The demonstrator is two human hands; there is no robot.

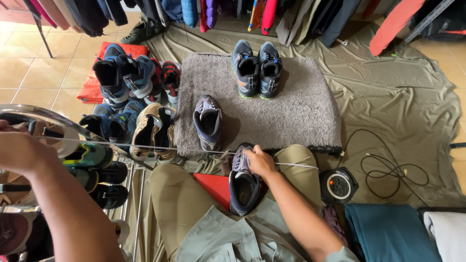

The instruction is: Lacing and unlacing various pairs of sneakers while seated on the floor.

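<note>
My arms were bare to the elbow, no watch or rings on left hand (17, 150) or right hand (259, 161). Wore a grey-green collared shirt (228, 240), short-sleeved, over khaki trousers (177, 196).

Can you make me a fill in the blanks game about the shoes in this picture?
1. The right hand rests on the laces of a purple-grey shoe lying on the person's ____.
2. The matching single shoe sits on the grey ____.
3. The dark pair of sneakers on the rug counts ____ shoes.
4. The left hand reaches to the metal shoe ____ at the left.

Missing words: lap; rug; two; rack
</note>
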